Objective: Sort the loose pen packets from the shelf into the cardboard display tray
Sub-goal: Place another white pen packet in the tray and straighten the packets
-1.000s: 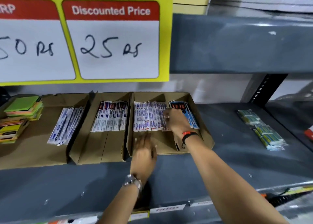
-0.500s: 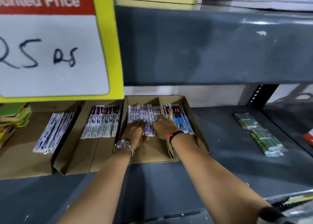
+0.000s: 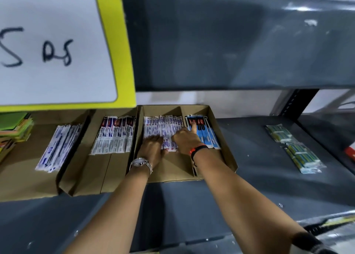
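A cardboard display tray [image 3: 228, 157] with a divider sits on the grey shelf. Its left section holds a row of white-and-blue pen packets [image 3: 163, 126]; its right section holds blue-and-black packets [image 3: 206, 136]. My left hand [image 3: 152, 148], with a watch on the wrist, lies flat on the near ends of the white packets. My right hand [image 3: 185, 138], with a dark and orange wristband, rests on the same row, its forefinger stretched onto the blue-and-black packets. Neither hand lifts a packet.
Two more cardboard trays with white packets [image 3: 113, 136] [image 3: 57, 146] stand to the left, past them a stack of coloured pads [image 3: 15, 126]. Green-and-yellow packets [image 3: 294, 148] lie loose on the shelf [image 3: 249, 138] at right. A yellow price sign [image 3: 115, 48] hangs above.
My left hand came up from the tray's front onto the white packets beside my right hand. The view has moved closer and to the right.
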The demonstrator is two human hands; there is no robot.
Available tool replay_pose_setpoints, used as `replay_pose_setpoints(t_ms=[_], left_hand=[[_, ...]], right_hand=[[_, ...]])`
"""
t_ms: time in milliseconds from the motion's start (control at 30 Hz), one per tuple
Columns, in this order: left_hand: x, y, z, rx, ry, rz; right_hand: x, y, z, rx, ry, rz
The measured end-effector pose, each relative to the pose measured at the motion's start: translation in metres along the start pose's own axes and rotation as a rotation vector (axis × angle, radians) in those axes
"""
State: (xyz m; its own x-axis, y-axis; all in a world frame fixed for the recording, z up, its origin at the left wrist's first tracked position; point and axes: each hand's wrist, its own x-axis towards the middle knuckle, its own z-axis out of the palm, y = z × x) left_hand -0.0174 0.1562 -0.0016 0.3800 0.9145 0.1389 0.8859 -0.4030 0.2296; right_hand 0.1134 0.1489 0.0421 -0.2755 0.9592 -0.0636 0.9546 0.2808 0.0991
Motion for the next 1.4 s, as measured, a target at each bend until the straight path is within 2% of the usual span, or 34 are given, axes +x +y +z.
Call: replay_pose_setpoints(t_ms=[167,267,367,467,567,700,833,1133,1400], left_hand=[[-0.001,0.006,-0.005,0.011,0.002,-0.001],[0.001,0.012,-0.015,-0.011,0.063,0.017],[0.011,0.025,-0.032,-0.116,0.189,0.002],[0.020,0.052,-0.043,-0.274,0.150,0.005],[0.032,0.075,-0.031,-0.165,0.038,0.102],[0.042,0.092,-0.012,0.122,-0.112,0.184],[0.045,0.099,0.000,0.238,-0.124,0.164],[0.048,0.110,0.004,0.168,-0.110,0.033],[0.048,0.116,0.008,0.196,-0.089,0.023]], right_hand=[[-0.005,0.004,-0.003,0.098,0.006,-0.013],[-0.015,0.022,-0.016,0.301,0.141,0.032],[-0.027,0.065,-0.027,0.246,0.276,0.199],[-0.042,0.103,-0.023,0.137,0.062,0.294],[-0.051,0.111,-0.004,0.072,-0.107,0.207],[-0.051,0.105,0.012,-0.032,-0.044,0.170],[-0.046,0.104,0.013,-0.096,-0.018,0.184],[-0.037,0.108,0.016,-0.106,-0.032,0.176],[-0.041,0.113,0.015,-0.067,-0.045,0.150]])
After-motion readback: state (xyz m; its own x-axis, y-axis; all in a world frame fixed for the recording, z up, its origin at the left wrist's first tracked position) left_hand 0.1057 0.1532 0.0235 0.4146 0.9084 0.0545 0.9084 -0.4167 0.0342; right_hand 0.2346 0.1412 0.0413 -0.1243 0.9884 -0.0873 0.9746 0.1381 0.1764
